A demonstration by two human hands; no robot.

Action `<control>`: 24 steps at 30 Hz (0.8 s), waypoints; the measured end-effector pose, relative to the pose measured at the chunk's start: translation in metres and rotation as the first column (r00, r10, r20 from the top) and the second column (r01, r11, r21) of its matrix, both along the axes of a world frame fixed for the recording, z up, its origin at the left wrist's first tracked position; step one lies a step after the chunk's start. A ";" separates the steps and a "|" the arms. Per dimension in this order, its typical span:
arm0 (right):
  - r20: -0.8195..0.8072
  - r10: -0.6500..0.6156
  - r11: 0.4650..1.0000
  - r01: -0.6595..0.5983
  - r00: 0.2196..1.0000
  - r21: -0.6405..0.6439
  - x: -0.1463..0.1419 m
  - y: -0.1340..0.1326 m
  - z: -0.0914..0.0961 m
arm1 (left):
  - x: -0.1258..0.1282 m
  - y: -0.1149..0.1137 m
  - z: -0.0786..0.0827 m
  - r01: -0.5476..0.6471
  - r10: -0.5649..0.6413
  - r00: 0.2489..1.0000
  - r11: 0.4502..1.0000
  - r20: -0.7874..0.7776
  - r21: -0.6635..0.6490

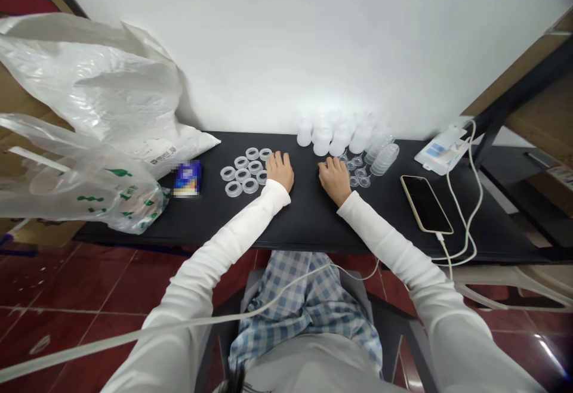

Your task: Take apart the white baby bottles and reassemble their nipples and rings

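My left hand lies at the right edge of a group of translucent plastic rings, palm down. Its fingers reach forward, slightly apart, and its thumb side is partly hidden. Beside the small clear plastic caps with tabs, my right hand has its fingers bent downward. Whatever is under those fingertips is too small to make out. Behind it, several frosted white bottles stand against the wall. A stack of clear cups or lids leans to their right.
On the left, a large white plastic bag and a clear printed bag bulge over the black table. A blue packet lies nearby. At right are a phone, a white box and a looping cable.
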State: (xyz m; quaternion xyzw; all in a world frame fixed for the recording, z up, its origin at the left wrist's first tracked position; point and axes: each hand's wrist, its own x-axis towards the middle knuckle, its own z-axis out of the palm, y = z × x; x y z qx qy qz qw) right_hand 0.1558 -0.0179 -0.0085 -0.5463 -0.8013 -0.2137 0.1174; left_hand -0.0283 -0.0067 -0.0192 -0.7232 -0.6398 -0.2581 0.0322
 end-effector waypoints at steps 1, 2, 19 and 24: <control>0.000 -0.010 1.000 0.010 1.000 -0.002 0.000 0.000 0.000 | 0.000 -0.002 0.000 -0.055 0.054 0.998 0.998 0.017 0.005; -0.002 -0.018 1.000 0.018 1.000 -0.009 0.000 -0.001 0.001 | 0.000 -0.003 0.000 -0.086 0.086 0.996 0.996 0.025 -0.001; -0.149 -0.010 1.000 0.010 0.989 0.002 0.006 0.004 0.018 | 0.013 0.009 -0.005 0.353 -0.284 0.737 0.936 0.613 0.009; -0.527 0.085 0.996 -0.077 0.846 0.037 0.000 0.000 0.016 | 0.016 0.016 -0.003 0.431 0.110 0.046 0.894 0.993 -0.119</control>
